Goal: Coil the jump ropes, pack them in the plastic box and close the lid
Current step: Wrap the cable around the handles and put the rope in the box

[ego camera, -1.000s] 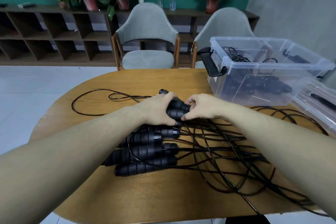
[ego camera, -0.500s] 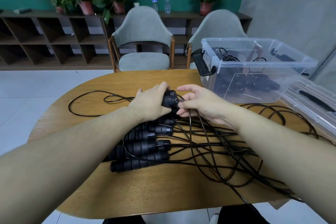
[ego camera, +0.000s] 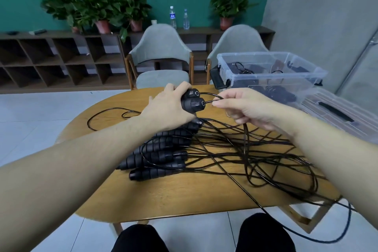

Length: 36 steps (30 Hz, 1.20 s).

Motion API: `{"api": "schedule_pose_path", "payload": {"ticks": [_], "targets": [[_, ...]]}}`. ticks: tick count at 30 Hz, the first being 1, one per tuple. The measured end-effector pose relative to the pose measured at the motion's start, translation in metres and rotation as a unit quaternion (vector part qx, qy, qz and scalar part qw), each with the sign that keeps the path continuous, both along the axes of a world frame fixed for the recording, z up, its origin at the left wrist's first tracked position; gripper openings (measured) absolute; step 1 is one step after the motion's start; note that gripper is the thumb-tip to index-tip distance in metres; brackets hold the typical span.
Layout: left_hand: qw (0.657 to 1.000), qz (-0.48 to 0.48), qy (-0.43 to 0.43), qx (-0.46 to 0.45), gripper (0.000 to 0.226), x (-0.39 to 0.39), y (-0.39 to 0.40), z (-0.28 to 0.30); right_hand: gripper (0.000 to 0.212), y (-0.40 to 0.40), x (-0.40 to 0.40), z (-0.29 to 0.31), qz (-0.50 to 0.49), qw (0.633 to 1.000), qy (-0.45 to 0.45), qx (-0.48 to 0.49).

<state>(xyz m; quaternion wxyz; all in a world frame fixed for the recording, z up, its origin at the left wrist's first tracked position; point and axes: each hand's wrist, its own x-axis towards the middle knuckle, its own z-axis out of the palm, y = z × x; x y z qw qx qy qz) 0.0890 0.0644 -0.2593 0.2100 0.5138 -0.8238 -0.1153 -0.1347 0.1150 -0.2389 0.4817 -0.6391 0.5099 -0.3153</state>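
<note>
Both hands are raised above the far middle of the round wooden table [ego camera: 163,196]. Left hand [ego camera: 167,108] is curled round two black handles [ego camera: 192,100], held side by side with their cord ends pointing right. Thin black cord [ego camera: 210,96] leaves each handle and arcs across to the right hand [ego camera: 243,108], whose thumb and fingers are closed on it in a pinch; from that hand a strand drops to the tangle below.

At the table's left edge a single loop of cord [ego camera: 96,116] lies flat on the wood. Toward the middle, under the left wrist, the remaining jump rope handles [ego camera: 157,155] lie in a close row, cord ends to the right. From them a loose mass of black ropes [ego camera: 255,155] spreads over the right half of the table, and some strands hang over the near right edge toward the floor.

At the far right edge stands the clear plastic box [ego camera: 270,67], open on top, with dark coiled ropes already inside and a black latch [ego camera: 217,80] on its left end. Just to its right lies the clear lid [ego camera: 337,112], off the box.

Beyond the table stand two grey chairs [ego camera: 161,47], with a low shelf [ego camera: 51,59] behind them bearing potted plants [ego camera: 98,6] and two water bottles [ego camera: 179,17].
</note>
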Motion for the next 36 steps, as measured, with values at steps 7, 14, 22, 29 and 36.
{"api": "schedule_pose_path", "payload": {"ticks": [7,14,22,29,36], "targets": [[0.982,-0.034,0.11,0.149,0.055,-0.028,0.04,0.005,0.031,0.029,-0.015,0.02,-0.039,0.998,-0.047,-0.001],[0.976,-0.029,0.135,0.167,0.033,-0.037,0.064,0.005,0.028,0.059,-0.03,0.037,-0.081,0.995,0.008,-0.05],[0.977,-0.093,0.151,0.122,0.053,-0.035,0.075,0.004,0.023,0.08,-0.053,0.056,-0.081,0.995,0.013,-0.048],[0.874,-0.001,0.374,0.31,0.049,-0.052,0.082,-0.002,0.037,0.08,-0.046,0.036,-0.115,0.989,0.071,-0.061],[0.74,0.074,0.53,0.408,0.061,-0.072,0.087,-0.004,0.036,0.078,-0.012,-0.005,-0.133,0.991,-0.01,-0.025]]}}
